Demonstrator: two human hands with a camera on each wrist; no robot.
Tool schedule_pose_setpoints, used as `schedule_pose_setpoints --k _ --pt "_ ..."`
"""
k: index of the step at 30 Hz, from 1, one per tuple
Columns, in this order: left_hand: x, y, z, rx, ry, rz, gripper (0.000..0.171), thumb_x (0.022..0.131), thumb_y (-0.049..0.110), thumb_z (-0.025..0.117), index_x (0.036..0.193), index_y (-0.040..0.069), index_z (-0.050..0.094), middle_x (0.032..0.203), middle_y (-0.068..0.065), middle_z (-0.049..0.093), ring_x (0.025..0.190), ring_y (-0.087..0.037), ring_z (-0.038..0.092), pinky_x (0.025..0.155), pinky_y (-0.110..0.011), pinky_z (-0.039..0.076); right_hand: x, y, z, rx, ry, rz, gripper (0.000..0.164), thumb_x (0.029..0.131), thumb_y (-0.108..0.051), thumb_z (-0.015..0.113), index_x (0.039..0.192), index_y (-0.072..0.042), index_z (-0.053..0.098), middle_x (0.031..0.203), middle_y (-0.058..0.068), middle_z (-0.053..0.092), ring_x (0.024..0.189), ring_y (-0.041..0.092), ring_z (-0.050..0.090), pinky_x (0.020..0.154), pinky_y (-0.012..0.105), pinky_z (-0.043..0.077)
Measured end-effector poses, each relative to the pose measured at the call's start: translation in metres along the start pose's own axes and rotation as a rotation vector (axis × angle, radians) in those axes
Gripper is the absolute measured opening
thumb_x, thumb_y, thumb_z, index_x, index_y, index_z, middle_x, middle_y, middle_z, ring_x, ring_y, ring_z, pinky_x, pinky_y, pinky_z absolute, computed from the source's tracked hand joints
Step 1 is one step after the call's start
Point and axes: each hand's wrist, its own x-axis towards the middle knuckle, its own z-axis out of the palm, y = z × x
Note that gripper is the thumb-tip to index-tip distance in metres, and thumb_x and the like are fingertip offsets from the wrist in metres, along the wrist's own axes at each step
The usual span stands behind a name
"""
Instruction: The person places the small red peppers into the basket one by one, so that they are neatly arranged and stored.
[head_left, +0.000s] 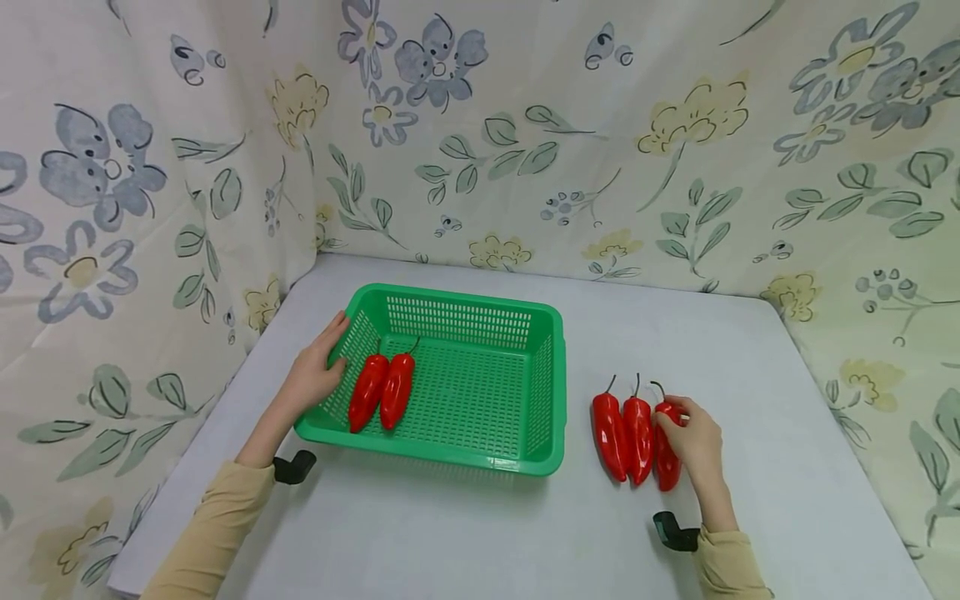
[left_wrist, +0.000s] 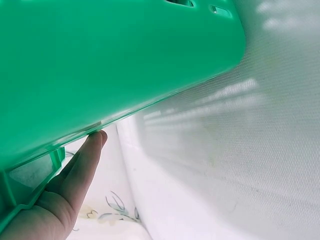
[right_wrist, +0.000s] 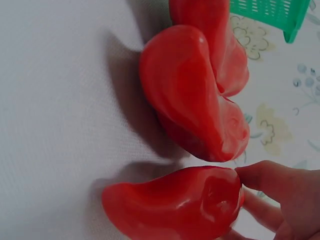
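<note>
My left hand (head_left: 309, 377) holds the left rim of a green plastic basket (head_left: 459, 318), its thumb over the inner side. In the left wrist view, fingers (left_wrist: 82, 167) lie along the basket's outer wall (left_wrist: 120, 55). Two red peppers with dark stems, a left one (head_left: 367, 392) and a right one (head_left: 397, 390), lie inside at the left. Right of the basket, my right hand (head_left: 699, 442) pinches the stem end of a red pepper (right_wrist: 175, 202) on the table. Just left of it lie a middle pepper (head_left: 638, 437) and an outer pepper (head_left: 610, 437), side by side.
A white table (head_left: 420, 533) carries everything. Floral cloth (head_left: 480, 167) hangs behind it and along both sides. Black wrist devices, left (head_left: 295, 468) and right (head_left: 675, 533), sit below my hands, near the beige sleeves.
</note>
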Motion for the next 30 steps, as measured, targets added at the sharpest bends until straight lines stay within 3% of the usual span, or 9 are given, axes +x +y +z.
schedule_pose_setpoints --k 4,8,15,18,21,22,25,28,30 --pt "0.0 0.0 0.0 -0.002 0.001 -0.001 0.065 0.088 -0.007 0.047 0.148 0.0 0.025 0.158 -0.016 0.017 0.142 -0.041 0.021 0.113 -0.059 0.023 -0.001 -0.003 -0.005 0.022 0.046 -0.008 0.04 0.091 -0.016 0.055 0.127 0.002 0.053 0.122 0.032 0.054 0.103 0.047 0.055 0.069 0.047 0.059" --pt "0.0 0.001 0.0 -0.007 -0.003 -0.007 0.065 0.088 -0.007 0.047 0.148 0.0 0.025 0.159 -0.015 0.016 0.143 -0.041 0.02 0.113 -0.059 0.023 -0.004 -0.007 -0.011 0.049 0.054 -0.008 0.04 0.092 -0.016 0.054 0.128 0.001 0.053 0.122 0.033 0.055 0.107 0.048 0.054 0.077 0.052 0.057" --pt "0.0 0.0 0.0 -0.005 -0.003 -0.003 0.065 0.088 -0.007 0.047 0.148 0.0 0.025 0.158 -0.015 0.016 0.142 -0.042 0.02 0.113 -0.059 0.023 -0.006 -0.013 -0.019 0.122 0.097 -0.012 0.041 0.093 -0.019 0.055 0.13 -0.002 0.054 0.126 0.03 0.054 0.11 0.045 0.053 0.076 0.052 0.057" --pt "0.001 -0.001 0.0 -0.006 -0.002 -0.001 0.064 0.088 -0.007 0.047 0.148 0.0 0.025 0.158 -0.015 0.016 0.143 -0.041 0.02 0.113 -0.059 0.023 0.003 -0.002 -0.014 0.143 0.144 -0.02 0.043 0.093 -0.028 0.056 0.131 -0.008 0.055 0.126 0.026 0.055 0.107 0.04 0.053 0.068 0.053 0.057" --pt "0.002 -0.002 0.001 -0.009 -0.003 -0.002 0.064 0.088 -0.007 0.047 0.148 0.0 0.025 0.159 -0.014 0.016 0.143 -0.041 0.02 0.113 -0.059 0.023 0.031 0.037 0.004 0.155 0.202 -0.058 0.049 0.089 -0.047 0.056 0.132 -0.024 0.056 0.126 0.015 0.058 0.107 0.031 0.054 0.057 0.042 0.059" --pt "0.002 -0.002 0.001 -0.009 -0.004 -0.004 0.064 0.089 -0.007 0.047 0.149 0.0 0.025 0.159 -0.014 0.016 0.143 -0.041 0.02 0.113 -0.059 0.023 0.033 0.039 0.005 0.162 0.215 -0.065 0.05 0.088 -0.052 0.056 0.132 -0.027 0.056 0.126 0.012 0.059 0.107 0.029 0.054 0.053 0.042 0.058" --pt "0.001 -0.002 0.001 -0.013 -0.006 -0.007 0.065 0.089 -0.007 0.047 0.149 0.0 0.025 0.159 -0.013 0.015 0.143 -0.041 0.02 0.113 -0.059 0.023 0.02 0.018 -0.007 0.204 0.211 -0.066 0.049 0.09 -0.047 0.055 0.133 -0.024 0.055 0.128 0.012 0.058 0.111 0.031 0.055 0.061 0.037 0.06" --pt "0.001 -0.002 0.001 -0.015 -0.006 -0.009 0.065 0.089 -0.007 0.048 0.149 0.0 0.025 0.159 -0.013 0.015 0.143 -0.041 0.02 0.113 -0.059 0.023 -0.014 -0.034 -0.033 0.25 0.179 -0.026 0.046 0.093 -0.033 0.055 0.134 -0.013 0.054 0.132 0.017 0.055 0.115 0.036 0.053 0.067 0.034 0.06" --pt "0.001 -0.001 0.001 -0.015 -0.005 -0.009 0.065 0.089 -0.007 0.048 0.149 0.0 0.025 0.159 -0.013 0.015 0.143 -0.041 0.02 0.113 -0.059 0.023 -0.021 -0.046 -0.039 0.273 0.176 -0.007 0.045 0.094 -0.031 0.055 0.135 -0.013 0.052 0.134 0.016 0.054 0.117 0.035 0.053 0.066 0.019 0.057"
